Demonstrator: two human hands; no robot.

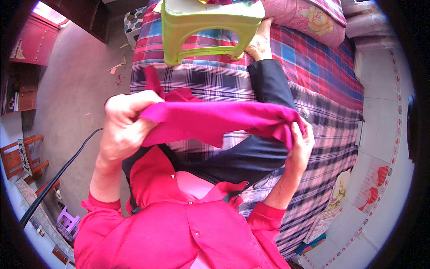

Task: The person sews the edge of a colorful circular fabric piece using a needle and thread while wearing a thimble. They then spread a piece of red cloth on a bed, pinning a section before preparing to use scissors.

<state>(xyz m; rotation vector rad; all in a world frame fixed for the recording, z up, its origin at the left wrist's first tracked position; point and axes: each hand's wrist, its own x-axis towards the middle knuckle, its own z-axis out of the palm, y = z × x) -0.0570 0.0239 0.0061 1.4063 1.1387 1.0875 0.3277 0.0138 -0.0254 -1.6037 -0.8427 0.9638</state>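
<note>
Near: we're wearing red shirt, sitting in dark trousers on checked bed cover. Just beyond, we're holding magenta cloth up above lap, between hands: left hand clamping left end between thumb and curled fingers, right hand pinching bunched right end. Step in hand, we're judging: stretching cloth out, lower edge hanging uneven. Next move probably calling for firm grip both sides, right-end folds needing smoothing. Far: green stool standing on bed cover; pink floral bedding lying far right.
</note>
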